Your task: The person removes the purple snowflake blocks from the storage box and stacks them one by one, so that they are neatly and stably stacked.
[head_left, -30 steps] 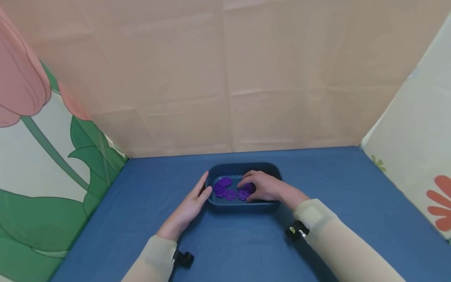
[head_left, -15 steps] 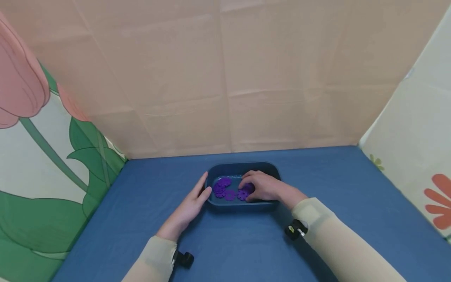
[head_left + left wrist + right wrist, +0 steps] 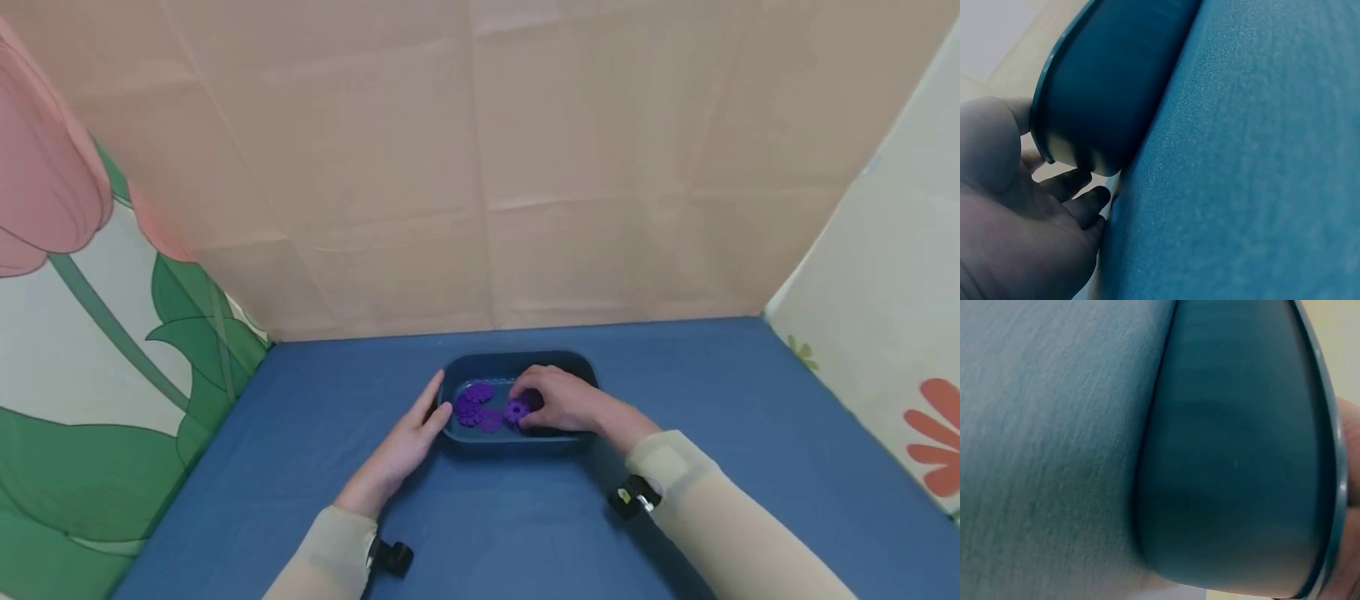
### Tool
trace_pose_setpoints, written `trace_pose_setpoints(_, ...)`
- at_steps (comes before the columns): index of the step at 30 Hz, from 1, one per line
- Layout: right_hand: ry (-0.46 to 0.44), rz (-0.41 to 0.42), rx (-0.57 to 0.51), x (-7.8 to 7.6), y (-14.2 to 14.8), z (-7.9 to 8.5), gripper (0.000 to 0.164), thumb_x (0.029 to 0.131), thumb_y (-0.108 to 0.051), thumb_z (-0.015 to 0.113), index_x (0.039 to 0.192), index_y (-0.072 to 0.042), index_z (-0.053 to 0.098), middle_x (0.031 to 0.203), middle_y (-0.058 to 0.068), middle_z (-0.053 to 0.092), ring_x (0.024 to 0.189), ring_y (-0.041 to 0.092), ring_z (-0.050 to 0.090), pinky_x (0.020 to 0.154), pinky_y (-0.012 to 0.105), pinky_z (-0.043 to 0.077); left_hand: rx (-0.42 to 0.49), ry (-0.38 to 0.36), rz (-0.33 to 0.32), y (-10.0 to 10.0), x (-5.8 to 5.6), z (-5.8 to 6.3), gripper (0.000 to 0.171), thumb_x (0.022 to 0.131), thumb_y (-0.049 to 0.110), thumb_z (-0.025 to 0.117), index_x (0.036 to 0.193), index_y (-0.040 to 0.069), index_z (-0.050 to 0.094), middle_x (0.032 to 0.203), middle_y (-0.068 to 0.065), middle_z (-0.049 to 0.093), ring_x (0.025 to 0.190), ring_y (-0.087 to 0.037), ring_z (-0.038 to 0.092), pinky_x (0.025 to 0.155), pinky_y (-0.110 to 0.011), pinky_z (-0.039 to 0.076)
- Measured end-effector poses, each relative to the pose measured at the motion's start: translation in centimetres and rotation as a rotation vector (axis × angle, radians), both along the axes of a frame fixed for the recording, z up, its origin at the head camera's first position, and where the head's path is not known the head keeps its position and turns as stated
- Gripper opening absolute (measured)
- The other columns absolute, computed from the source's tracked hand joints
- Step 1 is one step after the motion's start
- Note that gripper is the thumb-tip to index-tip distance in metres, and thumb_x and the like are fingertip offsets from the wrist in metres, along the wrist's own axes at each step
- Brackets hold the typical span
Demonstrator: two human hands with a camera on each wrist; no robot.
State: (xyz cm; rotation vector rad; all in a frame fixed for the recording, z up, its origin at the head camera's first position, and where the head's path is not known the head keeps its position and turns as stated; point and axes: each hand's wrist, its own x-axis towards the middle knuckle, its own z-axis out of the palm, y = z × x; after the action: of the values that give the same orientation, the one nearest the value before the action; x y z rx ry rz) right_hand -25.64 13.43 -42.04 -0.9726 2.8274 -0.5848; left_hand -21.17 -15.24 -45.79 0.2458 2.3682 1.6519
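Inside a dark blue rectangular tray lie several purple notched discs, bunched toward its left side. My right hand reaches in over the right end, fingers bent and thumb opposed, and pinches another purple notched disc near the tray's middle. My left hand rests against the tray's left end with fingers extended. In the left wrist view, the left hand has its thumb at the rim and its fingertips by the outer wall. The right wrist view shows mostly the tray's outer wall; the right fingertips are hidden there.
The tray stands on a blue cloth-covered table. A beige sheet hangs behind it. Panels with printed flowers flank the table, green leaves on the left and a red flower on the right.
The disc at my right fingertips has shifted slightly and now looks tilted, with its centre hole showing. My left hand stays at the tray's end, and the other discs look the same.
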Motion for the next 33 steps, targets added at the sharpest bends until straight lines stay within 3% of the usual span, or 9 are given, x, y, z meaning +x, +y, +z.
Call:
trace_pose_setpoints(6,0.012,-0.076,-0.064,0.7,0.4,0.5,0.039,0.087,-0.033,0.078,0.122,-0.019,0.069,0.119,0.000,0.068,0.108,0.020,0.062,0.094,0.042,0.052,0.005,-0.007,-0.003,0.2,0.2,-0.1,0.066,0.092,0.072,0.046,0.148,0.061,0.013,0.164,0.021,0.008,0.155,-0.016,0.003,0.124,-0.054,0.008)
trace_pose_setpoints(14,0.020,-0.191,-0.193,2.2,1.7,1.7,0.041,0.089,-0.034,0.076,0.127,-0.022,0.065,0.120,-0.004,0.065,0.114,0.021,0.060,0.096,0.045,0.052,0.001,-0.001,-0.008,0.1,0.3,0.1,0.065,0.093,0.072,0.045,0.148,0.062,0.012,0.164,0.021,0.008,0.154,-0.016,0.004,0.123,-0.056,0.009)
trace_pose_setpoints(23,0.080,-0.331,-0.263,2.8,4.4,2.9,0.044,0.088,-0.041,0.075,0.126,-0.021,0.066,0.120,0.001,0.065,0.114,0.027,0.061,0.095,0.050,0.050,-0.013,0.009,-0.008,-0.1,0.0,0.4,0.065,0.092,0.073,0.045,0.147,0.063,0.012,0.162,0.026,0.009,0.154,-0.013,0.004,0.124,-0.054,0.008)
trace_pose_setpoints(33,0.076,-0.499,-0.303,3.3,8.2,3.1,0.052,0.089,-0.050,0.071,0.129,-0.018,0.062,0.125,0.009,0.062,0.119,0.038,0.056,0.096,0.058,0.049,-0.016,-0.001,-0.007,-0.1,0.1,0.4,0.066,0.091,0.074,0.045,0.147,0.063,0.012,0.161,0.026,0.008,0.154,-0.013,0.004,0.123,-0.055,0.008)
